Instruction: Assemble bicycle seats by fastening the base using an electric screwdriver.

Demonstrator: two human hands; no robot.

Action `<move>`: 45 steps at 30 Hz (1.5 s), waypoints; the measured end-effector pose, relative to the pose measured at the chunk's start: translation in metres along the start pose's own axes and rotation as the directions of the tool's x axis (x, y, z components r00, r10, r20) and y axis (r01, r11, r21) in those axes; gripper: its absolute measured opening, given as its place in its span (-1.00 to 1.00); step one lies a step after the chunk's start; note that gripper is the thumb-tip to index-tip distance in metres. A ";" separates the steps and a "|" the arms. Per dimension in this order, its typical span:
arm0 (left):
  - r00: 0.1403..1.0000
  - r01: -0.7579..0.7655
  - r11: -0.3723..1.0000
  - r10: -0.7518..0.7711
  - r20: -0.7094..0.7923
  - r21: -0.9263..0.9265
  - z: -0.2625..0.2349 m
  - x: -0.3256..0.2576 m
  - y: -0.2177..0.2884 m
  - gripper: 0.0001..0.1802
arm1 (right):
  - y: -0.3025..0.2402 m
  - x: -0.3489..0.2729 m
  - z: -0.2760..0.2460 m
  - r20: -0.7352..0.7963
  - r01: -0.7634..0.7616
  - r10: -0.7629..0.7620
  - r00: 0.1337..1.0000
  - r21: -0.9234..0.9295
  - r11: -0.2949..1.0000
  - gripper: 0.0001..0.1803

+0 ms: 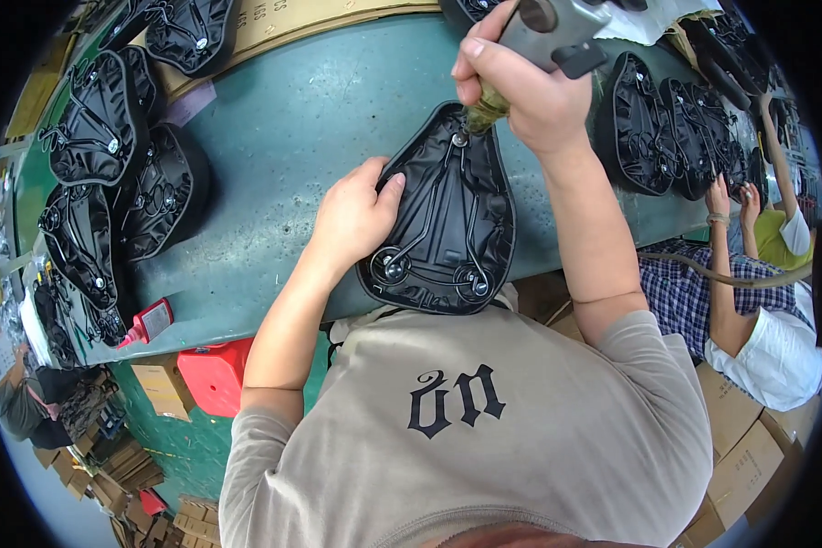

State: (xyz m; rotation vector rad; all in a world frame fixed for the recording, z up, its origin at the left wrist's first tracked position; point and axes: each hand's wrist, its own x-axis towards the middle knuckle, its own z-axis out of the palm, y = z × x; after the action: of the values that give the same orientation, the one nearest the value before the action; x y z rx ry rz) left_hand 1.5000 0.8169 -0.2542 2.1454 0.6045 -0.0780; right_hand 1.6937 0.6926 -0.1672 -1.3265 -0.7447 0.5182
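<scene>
A black bicycle saddle lies upside down in front of me, its metal rails and bolts showing, its nose toward the far side. My left hand grips the saddle's left edge, thumb over the rim. Up above the nose, my right hand is closed around a grey metal power tool. The tool's lower end is wrapped in yellowish material and points down at the rail joint by the nose. Whether the tip touches the joint I cannot tell.
Upturned saddles are piled at the left, and more saddles stand in a row at the right. A red bottle lies by the green table's near edge. At the right, another person's hands reach toward the saddles. A hose crosses there.
</scene>
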 end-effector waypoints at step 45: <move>0.730 -0.245 0.895 0.423 -0.537 0.372 -0.012 -0.026 -0.028 -0.60 | -0.069 -0.065 0.007 0.389 0.368 -0.463 0.796 0.296 0.881 -0.53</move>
State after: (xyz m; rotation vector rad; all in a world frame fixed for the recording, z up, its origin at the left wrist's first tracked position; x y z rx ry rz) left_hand 1.4627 0.8296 -0.2603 2.5263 0.5642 0.8133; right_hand 1.6397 0.6373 -0.1114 -0.8070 -1.3008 0.5303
